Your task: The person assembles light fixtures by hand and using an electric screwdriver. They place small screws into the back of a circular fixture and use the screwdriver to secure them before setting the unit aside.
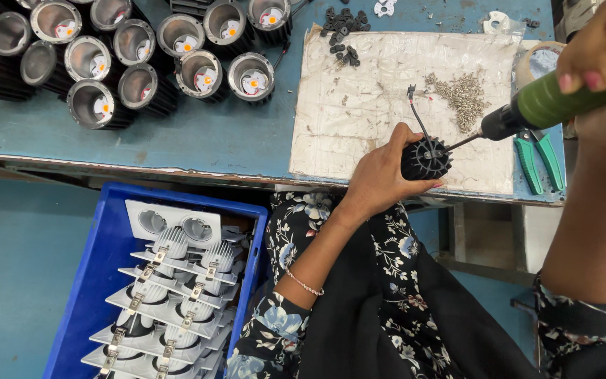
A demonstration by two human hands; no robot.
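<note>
My left hand (380,172) grips a small black finned lamp housing (426,159) near the front edge of a worn white mat (359,105). A short black and red wire (419,116) sticks up from the housing. My right hand (597,60) is closed around a green powered screwdriver (555,102), held at a slant. Its thin bit (461,142) touches the top of the housing.
A pile of small silver screws (463,97) and black clips (341,28) lie on the mat. Green pliers (538,161) rest at its right. Several round lamp housings (142,52) stand at the bench's back left. A blue crate (85,295) of white fittings sits below.
</note>
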